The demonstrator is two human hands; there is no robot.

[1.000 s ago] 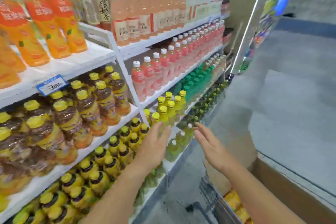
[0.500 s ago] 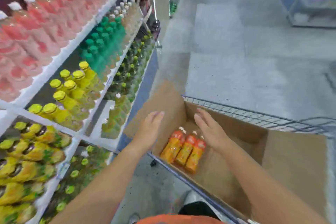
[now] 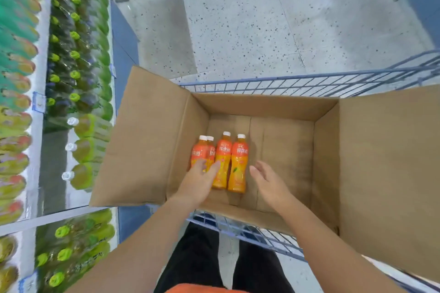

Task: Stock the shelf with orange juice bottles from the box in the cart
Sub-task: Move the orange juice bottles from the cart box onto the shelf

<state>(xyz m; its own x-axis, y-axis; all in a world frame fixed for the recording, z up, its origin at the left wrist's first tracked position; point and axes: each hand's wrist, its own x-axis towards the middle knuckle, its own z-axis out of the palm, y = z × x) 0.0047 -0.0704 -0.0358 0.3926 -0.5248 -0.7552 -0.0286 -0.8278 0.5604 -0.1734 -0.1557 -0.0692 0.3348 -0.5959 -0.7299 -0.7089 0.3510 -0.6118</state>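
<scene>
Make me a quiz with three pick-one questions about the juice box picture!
1. Where do the orange juice bottles lie?
A. on the floor
B. in the cardboard box
C. on the shelf

2. How many bottle caps show in the box?
A. two
B. four
C. six

3. What is the right hand doing?
A. open, holding nothing
B. gripping a bottle
C. closing a flap

Answers: 1 B, the bottles lie flat on the box bottom inside the cart. 2 B, four white caps show side by side. 3 A, its fingers are spread beside the bottles, while the left hand reaches the leftmost ones.
</scene>
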